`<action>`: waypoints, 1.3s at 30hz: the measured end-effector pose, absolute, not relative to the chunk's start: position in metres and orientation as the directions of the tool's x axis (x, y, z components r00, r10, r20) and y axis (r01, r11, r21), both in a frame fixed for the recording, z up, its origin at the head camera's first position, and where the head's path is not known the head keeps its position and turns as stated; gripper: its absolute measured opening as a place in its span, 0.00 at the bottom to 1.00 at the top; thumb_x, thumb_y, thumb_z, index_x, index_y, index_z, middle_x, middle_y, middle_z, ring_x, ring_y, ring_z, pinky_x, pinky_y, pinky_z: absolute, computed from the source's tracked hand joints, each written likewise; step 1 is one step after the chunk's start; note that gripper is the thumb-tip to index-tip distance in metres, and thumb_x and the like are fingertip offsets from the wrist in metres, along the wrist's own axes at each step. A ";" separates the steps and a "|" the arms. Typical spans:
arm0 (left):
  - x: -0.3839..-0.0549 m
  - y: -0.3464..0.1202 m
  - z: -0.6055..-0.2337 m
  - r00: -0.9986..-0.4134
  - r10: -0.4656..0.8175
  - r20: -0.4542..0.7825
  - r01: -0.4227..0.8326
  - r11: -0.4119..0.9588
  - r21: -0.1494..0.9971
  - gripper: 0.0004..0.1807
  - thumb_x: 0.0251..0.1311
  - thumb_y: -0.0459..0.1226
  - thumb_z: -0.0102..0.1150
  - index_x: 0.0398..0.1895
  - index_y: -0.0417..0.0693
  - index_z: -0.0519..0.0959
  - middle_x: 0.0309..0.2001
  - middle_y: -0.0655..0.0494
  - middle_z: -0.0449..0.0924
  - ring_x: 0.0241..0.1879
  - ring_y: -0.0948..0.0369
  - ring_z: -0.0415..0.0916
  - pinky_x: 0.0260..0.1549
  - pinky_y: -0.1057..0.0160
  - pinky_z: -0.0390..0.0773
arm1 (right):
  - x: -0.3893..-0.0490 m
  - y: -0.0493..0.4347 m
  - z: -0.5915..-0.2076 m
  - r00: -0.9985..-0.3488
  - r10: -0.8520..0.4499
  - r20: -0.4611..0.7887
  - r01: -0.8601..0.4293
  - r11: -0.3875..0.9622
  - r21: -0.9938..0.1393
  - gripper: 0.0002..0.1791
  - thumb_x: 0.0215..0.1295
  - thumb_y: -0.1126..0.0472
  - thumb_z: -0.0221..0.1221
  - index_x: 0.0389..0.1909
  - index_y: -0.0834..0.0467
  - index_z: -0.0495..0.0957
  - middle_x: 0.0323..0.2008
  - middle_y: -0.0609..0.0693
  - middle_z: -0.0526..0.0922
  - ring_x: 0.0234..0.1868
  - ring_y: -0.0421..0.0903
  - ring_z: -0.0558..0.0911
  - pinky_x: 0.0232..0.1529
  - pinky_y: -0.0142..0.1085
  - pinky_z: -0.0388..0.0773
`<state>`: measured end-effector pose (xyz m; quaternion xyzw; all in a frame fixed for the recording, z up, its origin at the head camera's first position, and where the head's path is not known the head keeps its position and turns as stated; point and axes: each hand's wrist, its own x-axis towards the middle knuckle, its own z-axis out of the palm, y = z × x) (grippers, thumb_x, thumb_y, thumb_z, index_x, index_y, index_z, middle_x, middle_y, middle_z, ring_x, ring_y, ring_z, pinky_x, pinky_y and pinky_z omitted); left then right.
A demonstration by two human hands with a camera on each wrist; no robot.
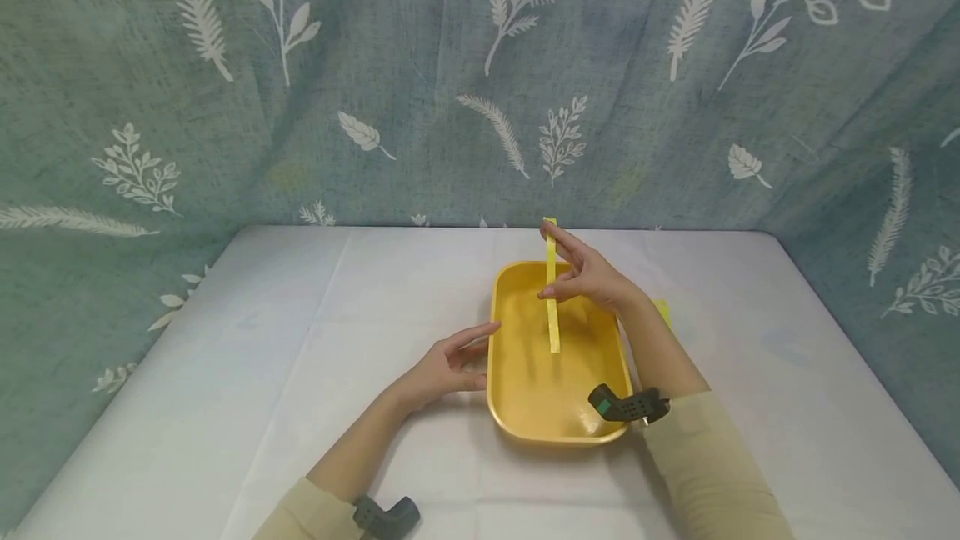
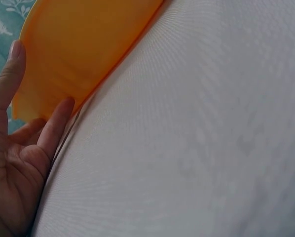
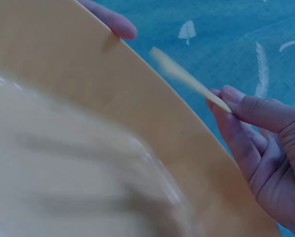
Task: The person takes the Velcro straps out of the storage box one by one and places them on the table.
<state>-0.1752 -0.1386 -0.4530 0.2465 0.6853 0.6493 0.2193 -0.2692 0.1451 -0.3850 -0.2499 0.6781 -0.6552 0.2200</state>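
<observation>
A yellow rectangular plastic basin (image 1: 525, 407) with rounded corners stands on the table. Above its inside, my right hand (image 1: 592, 277) pinches a narrow, flat yellow strip (image 1: 553, 327). The strip runs lengthwise over the basin, its far end beyond the rim. In the right wrist view, thumb and fingertips close on the strip (image 3: 182, 74), which shows fine ridges along its edge. My left hand (image 1: 442, 369) is at the basin's left side, fingers spread and fairly straight, fingertips at the wall. The left wrist view shows those fingers (image 2: 58, 121) against the basin's outer wall (image 2: 83, 54).
A white cloth covers the table (image 1: 352, 298). Part of a bright yellow item (image 1: 663, 312) shows behind my right forearm, mostly hidden. A blue-green curtain (image 1: 420, 90) with white leaf prints hangs along the back and sides.
</observation>
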 end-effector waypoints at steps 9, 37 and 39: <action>-0.176 -0.141 -0.454 -0.779 0.624 0.056 0.062 -0.012 0.998 0.44 0.49 0.40 0.71 0.70 0.50 0.61 0.72 0.53 0.56 0.70 0.48 0.56 0.53 0.61 0.76 | -0.271 0.175 -0.374 -0.803 -0.595 0.019 -0.043 0.026 -0.999 0.52 0.60 0.77 0.56 0.75 0.44 0.37 0.76 0.45 0.37 0.40 0.48 0.85 0.36 0.34 0.83; -0.174 -0.138 -0.451 -0.786 0.618 0.016 0.046 0.033 0.998 0.44 0.51 0.39 0.70 0.71 0.47 0.59 0.73 0.53 0.54 0.71 0.49 0.53 0.58 0.60 0.72 | -0.247 0.258 -0.372 -0.866 -0.497 -0.047 -0.077 0.225 -0.971 0.50 0.61 0.71 0.59 0.75 0.46 0.40 0.76 0.51 0.37 0.42 0.45 0.85 0.41 0.35 0.83; -0.173 -0.138 -0.451 -0.786 0.619 0.012 0.041 0.033 0.999 0.44 0.51 0.37 0.69 0.71 0.46 0.59 0.73 0.53 0.54 0.71 0.49 0.53 0.57 0.60 0.73 | -0.245 0.264 -0.376 -0.868 -0.492 -0.063 -0.066 0.242 -0.968 0.50 0.61 0.70 0.59 0.75 0.45 0.39 0.76 0.51 0.38 0.42 0.44 0.85 0.42 0.35 0.82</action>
